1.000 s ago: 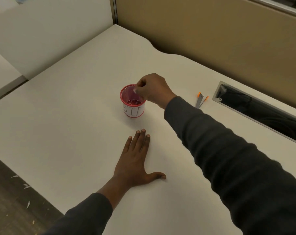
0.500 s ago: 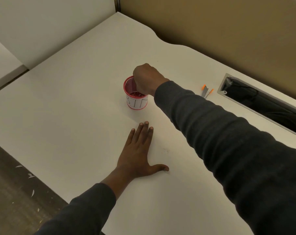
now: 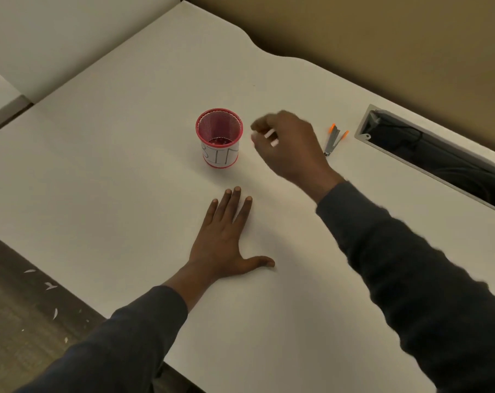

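Note:
A small red mesh cup (image 3: 219,137) with a white label reading "BIN" stands upright on the white table (image 3: 113,165). My right hand (image 3: 288,148) hovers just to the right of the cup, apart from it and blurred by motion. Its fingers are loosely curled and I see nothing between them. My left hand (image 3: 226,239) lies flat on the table in front of the cup, fingers straight and thumb spread. The cup's inside shows only its mesh bottom.
A metal nail clipper with orange tips (image 3: 334,140) lies to the right of my right hand. Behind it, a rectangular cable slot (image 3: 439,160) opens in the table. Tan partition walls (image 3: 354,38) border the far side. The table's near edge drops to the floor (image 3: 19,302) at the left.
My right hand was at the cup's rim with its fingers over the opening; it has since pulled back to the right and off the cup. My left hand has stayed flat.

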A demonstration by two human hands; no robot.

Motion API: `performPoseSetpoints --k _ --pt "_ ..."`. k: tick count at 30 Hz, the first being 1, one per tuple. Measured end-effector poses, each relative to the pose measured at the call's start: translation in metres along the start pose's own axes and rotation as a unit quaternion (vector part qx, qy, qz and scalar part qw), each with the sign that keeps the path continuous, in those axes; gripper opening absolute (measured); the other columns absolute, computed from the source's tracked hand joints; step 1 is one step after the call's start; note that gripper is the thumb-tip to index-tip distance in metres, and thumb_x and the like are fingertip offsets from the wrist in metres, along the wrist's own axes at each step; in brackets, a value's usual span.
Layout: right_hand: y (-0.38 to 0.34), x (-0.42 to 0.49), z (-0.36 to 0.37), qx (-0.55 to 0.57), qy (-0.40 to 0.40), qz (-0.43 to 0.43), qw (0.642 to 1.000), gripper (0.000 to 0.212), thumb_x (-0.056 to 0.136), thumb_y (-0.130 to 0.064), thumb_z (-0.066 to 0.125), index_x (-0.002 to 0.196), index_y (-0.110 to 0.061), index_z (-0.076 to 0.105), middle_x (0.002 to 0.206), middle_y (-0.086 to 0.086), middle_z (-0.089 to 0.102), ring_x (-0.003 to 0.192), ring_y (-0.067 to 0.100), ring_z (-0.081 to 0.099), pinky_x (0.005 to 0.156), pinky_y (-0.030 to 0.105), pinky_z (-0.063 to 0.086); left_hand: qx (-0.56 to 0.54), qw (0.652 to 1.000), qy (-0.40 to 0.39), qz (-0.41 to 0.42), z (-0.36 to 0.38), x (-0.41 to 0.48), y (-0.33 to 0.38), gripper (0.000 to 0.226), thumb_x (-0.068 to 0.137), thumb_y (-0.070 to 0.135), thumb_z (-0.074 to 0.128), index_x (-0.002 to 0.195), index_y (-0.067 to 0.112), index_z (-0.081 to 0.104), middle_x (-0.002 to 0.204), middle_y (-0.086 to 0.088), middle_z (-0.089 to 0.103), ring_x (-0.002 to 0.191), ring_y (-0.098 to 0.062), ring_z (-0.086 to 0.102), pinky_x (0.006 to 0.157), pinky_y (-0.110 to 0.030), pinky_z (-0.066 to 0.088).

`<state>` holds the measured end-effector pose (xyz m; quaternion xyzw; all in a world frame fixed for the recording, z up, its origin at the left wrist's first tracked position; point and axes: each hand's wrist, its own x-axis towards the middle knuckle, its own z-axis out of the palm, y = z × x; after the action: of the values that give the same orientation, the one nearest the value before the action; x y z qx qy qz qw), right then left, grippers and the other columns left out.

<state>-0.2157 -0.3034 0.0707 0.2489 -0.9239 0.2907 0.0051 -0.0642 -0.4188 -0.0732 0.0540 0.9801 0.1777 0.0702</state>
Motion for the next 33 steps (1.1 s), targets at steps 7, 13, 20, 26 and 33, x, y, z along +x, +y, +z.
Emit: performPoseSetpoints --k 7,13,20,26,33 --pt "0.062 -0.161 0.026 0.030 -0.023 0.091 0.995 0.030 0.092 -0.018 0.060 0.122 -0.018 0.068 0.109 -0.002 0.061 0.092 0.011 0.060 0.076 0.017 0.050 0.013 1.000 0.003 0.003 0.001 0.000 -0.001 0.139 0.063 0.107 0.029 0.166 0.020 -0.006 0.173 -0.009 -0.020 0.160 -0.025 -0.020 0.131 -0.051 0.000" --pt "0.061 -0.214 0.054 -0.176 -0.065 0.101 0.977 0.051 0.083 -0.014 0.060 0.134 -0.010 0.058 0.110 0.009 0.058 0.091 0.025 0.056 0.069 0.029 0.046 0.030 0.999 0.015 0.009 0.003 -0.001 -0.001 0.139 0.063 0.107 0.027 0.166 0.018 -0.001 0.174 -0.011 -0.014 0.161 -0.028 -0.014 0.131 -0.053 0.003" --pt "0.050 -0.204 0.061 -0.168 -0.084 0.085 0.979 0.051 0.090 -0.019 0.053 0.141 -0.017 0.052 0.109 0.005 0.055 0.093 0.021 0.051 0.074 0.029 0.045 0.038 0.999 0.013 0.017 0.004 -0.002 -0.002 0.140 0.062 0.108 0.022 0.166 0.018 -0.004 0.173 -0.011 -0.016 0.160 -0.028 -0.015 0.131 -0.053 0.003" --pt "0.052 -0.218 0.061 -0.153 -0.069 0.080 0.983 0.040 0.087 -0.017 0.056 0.126 -0.022 0.064 0.113 0.001 0.057 0.096 0.020 0.051 0.075 0.029 0.044 0.045 0.999 0.000 0.013 0.003 -0.002 -0.001 0.141 0.060 0.109 0.016 0.165 0.018 -0.008 0.172 -0.011 -0.021 0.159 -0.029 -0.019 0.131 -0.054 0.001" --pt "0.045 -0.199 0.067 -0.128 -0.078 0.065 0.987 0.042 0.093 -0.028 0.054 0.134 -0.025 0.059 0.110 0.002 0.054 0.095 0.019 0.049 0.075 0.032 0.048 0.045 0.999 0.018 0.025 0.007 -0.003 -0.004 0.135 0.067 0.104 0.024 0.166 0.017 -0.004 0.173 -0.013 -0.015 0.160 -0.030 -0.015 0.131 -0.054 0.004"
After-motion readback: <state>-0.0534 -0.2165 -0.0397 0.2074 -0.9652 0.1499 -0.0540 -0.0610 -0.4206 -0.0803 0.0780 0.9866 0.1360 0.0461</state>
